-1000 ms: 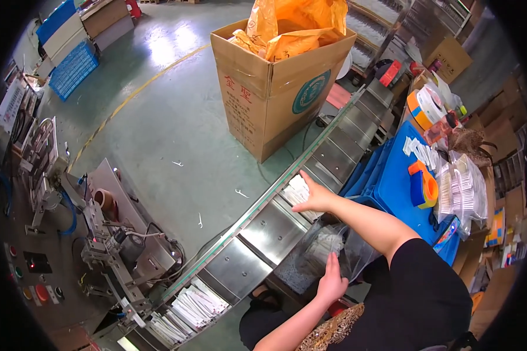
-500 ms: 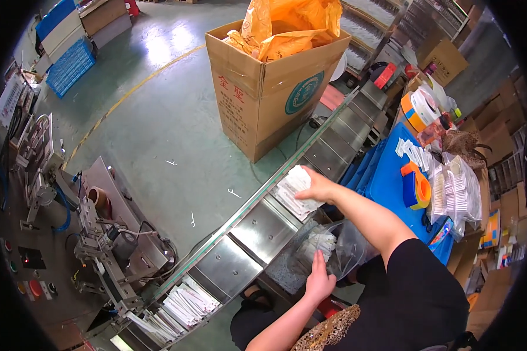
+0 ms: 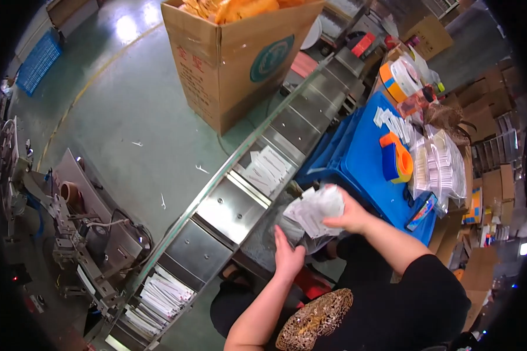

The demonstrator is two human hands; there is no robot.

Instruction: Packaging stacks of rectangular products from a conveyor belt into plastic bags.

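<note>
My right hand [image 3: 352, 213] is closed round a thick bunch of flat white paper packets [image 3: 316, 212], held off the conveyor's near side. A clear plastic bag [image 3: 287, 229] hangs beneath and beside the packets; the bunch partly hides its mouth. My left hand [image 3: 288, 257] grips the bag's near left side, thumb and fingers apart around it. Just beyond, more white packets [image 3: 268, 169] lie loosely spread in a section of the metal conveyor [image 3: 228, 209]. A denser row of packets [image 3: 164, 295] sits at the conveyor's lower left.
A tall cardboard carton [image 3: 216, 70] with an orange liner stands beyond the conveyor. At right, a blue crate table [image 3: 363, 158] carries a tape dispenser [image 3: 396, 159], bagged packets [image 3: 439, 164] and a phone [image 3: 421, 212]. Machinery [image 3: 93, 234] stands at left.
My right hand has lifted a bunch of packets off the conveyor and brought it nearer, to the bag. Some packets stay behind there. The view has shifted, so fixed things sit further up and left.
</note>
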